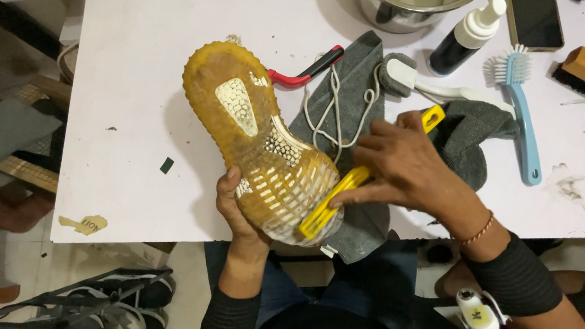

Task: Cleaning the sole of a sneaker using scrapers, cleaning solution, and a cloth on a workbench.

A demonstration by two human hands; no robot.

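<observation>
Over bench (140,69) edge, left hand (237,209) cups shoe (259,144) heel, sole up, fingers wrapped underneath. Right hand (403,170) fingers pinch yellow brush (346,193) against sole. I judge risk: hard stroke twists shoe from one-handed hold; laces (335,112) and grey cloth (365,121) nearby could snag.

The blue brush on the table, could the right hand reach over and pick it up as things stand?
Probably not straight away: the right hand is gripping a yellow brush against the shoe sole. The blue brush lies uncovered just beyond it, with nothing between.
</observation>
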